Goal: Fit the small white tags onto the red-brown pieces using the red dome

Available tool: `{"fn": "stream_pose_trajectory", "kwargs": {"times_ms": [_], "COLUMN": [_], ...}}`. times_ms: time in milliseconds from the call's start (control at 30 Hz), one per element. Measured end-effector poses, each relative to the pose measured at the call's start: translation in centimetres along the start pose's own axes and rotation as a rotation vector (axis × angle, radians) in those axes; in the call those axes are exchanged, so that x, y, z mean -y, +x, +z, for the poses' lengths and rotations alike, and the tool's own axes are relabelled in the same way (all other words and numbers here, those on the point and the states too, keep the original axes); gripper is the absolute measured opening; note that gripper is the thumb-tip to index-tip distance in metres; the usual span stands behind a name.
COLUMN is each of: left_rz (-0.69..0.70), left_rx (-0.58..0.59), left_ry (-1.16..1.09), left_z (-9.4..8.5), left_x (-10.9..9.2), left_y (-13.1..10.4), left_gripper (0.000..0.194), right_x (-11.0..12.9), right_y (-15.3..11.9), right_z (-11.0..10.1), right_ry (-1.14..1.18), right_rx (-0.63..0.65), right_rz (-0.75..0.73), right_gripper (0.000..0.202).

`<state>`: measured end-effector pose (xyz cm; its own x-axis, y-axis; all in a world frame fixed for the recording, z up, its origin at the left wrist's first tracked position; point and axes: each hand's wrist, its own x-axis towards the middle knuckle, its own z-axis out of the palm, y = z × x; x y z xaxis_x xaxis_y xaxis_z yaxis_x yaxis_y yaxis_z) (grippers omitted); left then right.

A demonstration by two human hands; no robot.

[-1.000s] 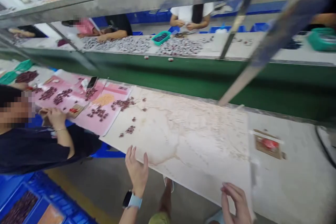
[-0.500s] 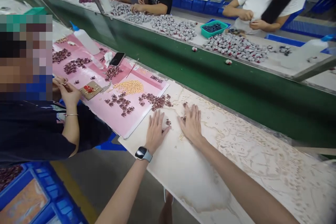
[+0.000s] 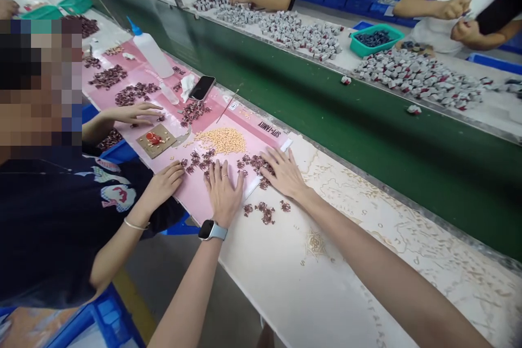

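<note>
My left hand (image 3: 223,194) lies flat with fingers spread on the pink printed mat (image 3: 196,196), touching the edge of a cluster of small dark-brown pieces (image 3: 203,159). My right hand (image 3: 286,175), fingers also apart, rests over the mat's right edge, against another group of brown pieces (image 3: 252,163) partly hidden under its fingers. In front of my wrists, a few loose brown pieces (image 3: 266,212) sit on the pale map-patterned sheet (image 3: 285,272). Beyond my left hand is a heap of small cream-yellow pieces (image 3: 227,140). Neither hand grips anything.
A co-worker's hand (image 3: 166,182) rests left of mine, near a small board with a red piece (image 3: 154,138). Farther back are a phone (image 3: 203,88) and a squeeze bottle (image 3: 153,54). A green conveyor belt (image 3: 285,76) separates this table from grey-white pieces (image 3: 424,73).
Both my hands have moved left from the pale sheet to the pink mat's brown pieces. The co-worker's hands have parted and reached over the mat. My view has shifted.
</note>
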<state>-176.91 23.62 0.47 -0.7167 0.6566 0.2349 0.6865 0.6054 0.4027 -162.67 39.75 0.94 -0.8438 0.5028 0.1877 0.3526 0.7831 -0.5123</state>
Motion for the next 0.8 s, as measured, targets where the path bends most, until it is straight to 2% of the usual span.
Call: {"fn": "stream_pose_trajectory", "kwargs": {"times_ms": [67, 133, 267, 367, 433, 500, 567, 667, 733, 800], "left_rz": [0.028, 0.097, 0.316, 0.352, 0.268, 0.236, 0.348, 0.497, 0.558, 0.518], "left_rx": [0.018, 0.051, 0.177, 0.161, 0.073, 0.074, 0.223, 0.356, 0.367, 0.270], "left_ry": [-0.035, -0.082, -0.181, -0.201, -0.191, -0.185, -0.188, -0.203, -0.203, -0.185], "left_z": [0.4, 0.3, -1.1, -2.1, -2.0, -1.4, -0.9, -1.1, -1.8, -2.6], "left_x": [-0.2, -0.4, -0.8, -0.5, 0.0, 0.5, 0.8, 0.9, 1.1, 1.9], "left_y": [0.3, -0.1, -2.2, -2.0, -0.1, 2.3, 3.9, 3.3, 1.7, 0.7], "left_gripper": [0.065, 0.061, 0.054, 0.052, 0.055, 0.058, 0.052, 0.047, 0.045, 0.045], "right_x": [0.2, 0.8, 1.9, 1.1, -0.1, -1.3, -2.0, -1.8, -1.3, -0.9], "right_y": [1.4, 1.4, -2.5, -6.1, -7.4, -7.5, -6.8, -5.8, -5.8, -6.3], "right_z": [0.1, 0.0, -1.1, -2.4, -2.9, -2.9, -2.5, -1.6, -1.4, -1.3], "right_ry": [0.019, 0.038, 0.074, 0.061, 0.034, 0.020, 0.029, 0.067, 0.097, 0.122], "right_rx": [0.078, 0.142, 0.212, 0.143, 0.047, -0.009, -0.005, 0.018, 0.032, 0.040], "right_rz": [-0.103, -0.186, -0.270, -0.141, 0.028, 0.141, 0.152, 0.096, 0.046, 0.002], "right_gripper": [0.053, 0.050, 0.045, 0.047, 0.055, 0.061, 0.061, 0.058, 0.056, 0.054]}}
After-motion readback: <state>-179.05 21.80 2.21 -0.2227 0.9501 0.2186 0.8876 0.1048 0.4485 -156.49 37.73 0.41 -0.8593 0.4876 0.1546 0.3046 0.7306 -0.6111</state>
